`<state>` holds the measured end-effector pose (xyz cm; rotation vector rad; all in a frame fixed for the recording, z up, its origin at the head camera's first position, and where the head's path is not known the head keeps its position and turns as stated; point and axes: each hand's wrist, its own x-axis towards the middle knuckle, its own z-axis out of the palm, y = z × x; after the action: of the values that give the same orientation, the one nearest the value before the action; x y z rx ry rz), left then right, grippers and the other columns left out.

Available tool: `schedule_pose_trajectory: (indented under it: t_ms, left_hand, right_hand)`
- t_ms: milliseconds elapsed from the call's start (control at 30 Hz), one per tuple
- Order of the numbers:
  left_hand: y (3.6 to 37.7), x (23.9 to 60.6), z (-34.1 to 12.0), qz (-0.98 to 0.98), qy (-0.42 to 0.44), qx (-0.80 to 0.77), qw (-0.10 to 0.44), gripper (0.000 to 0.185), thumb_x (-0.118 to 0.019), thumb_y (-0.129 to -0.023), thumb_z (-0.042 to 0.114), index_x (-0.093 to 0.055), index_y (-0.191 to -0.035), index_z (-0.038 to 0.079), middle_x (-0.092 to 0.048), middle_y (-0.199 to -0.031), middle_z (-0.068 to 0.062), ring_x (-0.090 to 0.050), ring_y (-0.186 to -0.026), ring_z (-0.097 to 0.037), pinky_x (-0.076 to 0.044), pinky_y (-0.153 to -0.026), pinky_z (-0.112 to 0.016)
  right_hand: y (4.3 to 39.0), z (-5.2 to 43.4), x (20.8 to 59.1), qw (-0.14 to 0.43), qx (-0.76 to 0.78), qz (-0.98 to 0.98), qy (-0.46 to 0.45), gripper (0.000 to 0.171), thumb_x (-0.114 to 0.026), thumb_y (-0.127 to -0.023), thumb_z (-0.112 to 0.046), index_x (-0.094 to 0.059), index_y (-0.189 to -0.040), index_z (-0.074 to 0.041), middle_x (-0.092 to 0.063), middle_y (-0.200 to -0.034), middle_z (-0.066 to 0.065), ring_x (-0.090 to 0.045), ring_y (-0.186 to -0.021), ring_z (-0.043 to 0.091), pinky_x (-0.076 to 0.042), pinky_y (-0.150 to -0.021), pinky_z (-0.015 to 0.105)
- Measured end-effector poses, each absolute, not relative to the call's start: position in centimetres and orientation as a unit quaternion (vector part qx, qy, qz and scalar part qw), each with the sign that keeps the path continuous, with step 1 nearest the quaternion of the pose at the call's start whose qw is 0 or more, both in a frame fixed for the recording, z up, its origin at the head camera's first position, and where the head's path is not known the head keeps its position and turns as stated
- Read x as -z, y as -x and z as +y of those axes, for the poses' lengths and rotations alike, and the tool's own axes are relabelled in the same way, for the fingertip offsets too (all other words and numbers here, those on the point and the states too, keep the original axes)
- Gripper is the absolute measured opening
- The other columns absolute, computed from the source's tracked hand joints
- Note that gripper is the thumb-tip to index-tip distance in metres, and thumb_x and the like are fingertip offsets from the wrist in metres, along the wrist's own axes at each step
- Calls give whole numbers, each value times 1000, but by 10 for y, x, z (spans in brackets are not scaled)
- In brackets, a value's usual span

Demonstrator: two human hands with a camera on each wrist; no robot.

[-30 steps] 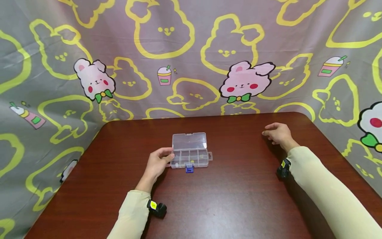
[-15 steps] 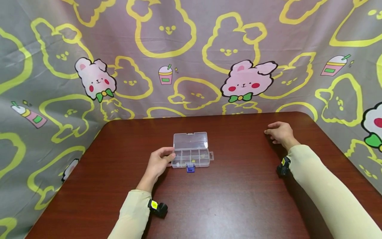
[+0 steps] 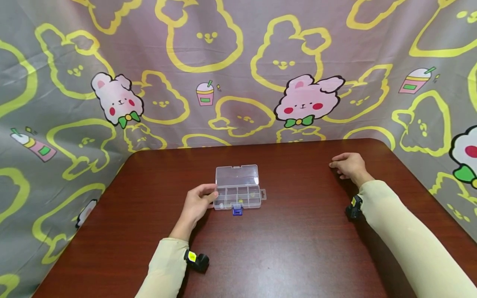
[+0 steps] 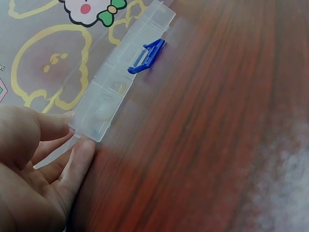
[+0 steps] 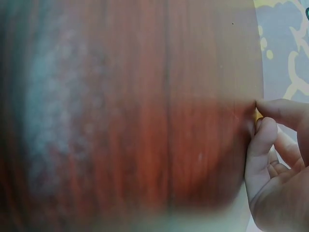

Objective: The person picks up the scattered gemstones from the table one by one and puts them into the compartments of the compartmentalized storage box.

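No text, number or brand can be read in these views. The cloth backdrop [image 3: 238,70] behind the table [image 3: 298,248] carries only drawings of rabbits and drink cups, without letters. The clear box [image 3: 238,191] bears no label.

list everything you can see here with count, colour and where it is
organiser box: 1, clear plastic, lid open and lying back, centre of the table
latch: 1, blue, on the box's near edge
small bits in the compartments: count unclear, yellowish and pale, front row of the box
table: 1, dark red-brown wood grain, fills the lower half of the head view
backdrop cloth: 1, grey with yellow bunny outlines and pink bunnies, behind and beside the table
wrist cameras: 2, black, one on each wrist
sleeves: 2, pale beige, both forearms
left hand: 1, grips the box's left end
right hand: 1, rests on the table far right, thumb and finger pinched together; whether it holds anything is unclear
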<state>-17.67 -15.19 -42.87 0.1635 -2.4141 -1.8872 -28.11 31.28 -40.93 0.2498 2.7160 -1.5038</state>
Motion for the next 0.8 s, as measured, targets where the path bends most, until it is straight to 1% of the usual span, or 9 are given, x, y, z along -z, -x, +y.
schedule_pose_trajectory:
  t_ms: [200, 467, 800]
  left_hand:
    - [176, 428, -152, -784, -48, 618, 39, 27, -69, -92, -1, -69, -119, -3, -68, -112, -22, -67, -90, -21, -59, -69, -32]
    - [176, 426, -152, -783, -52, 618, 38, 27, -69, -92, -1, -70, -119, -3, -68, -112, -21, -67, -89, -20, -59, -68, -29]
    - [178, 427, -152, -785, -55, 615, 36, 27, -70, -92, 0, -70, -119, 0, -69, -113, -19, -67, -88, -19, -59, -68, -30]
  right_hand:
    - [282, 313, 411, 11, 481, 873, -78, 37, -71, -91, -9, -63, -119, 12, -61, -66, -1, -55, -57, 11, -55, -51, 29]
    - [282, 314, 411, 11, 479, 875, -75, 36, -71, -91, -9, -63, -119, 13, -61, -65, -1, -56, -57, 11, -55, -50, 29]
    - [279, 316, 409, 16, 480, 874, -71, 35, -70, -92, -8, -63, -118, 14, -62, -68, 1, -56, -57, 11, -55, -51, 29]
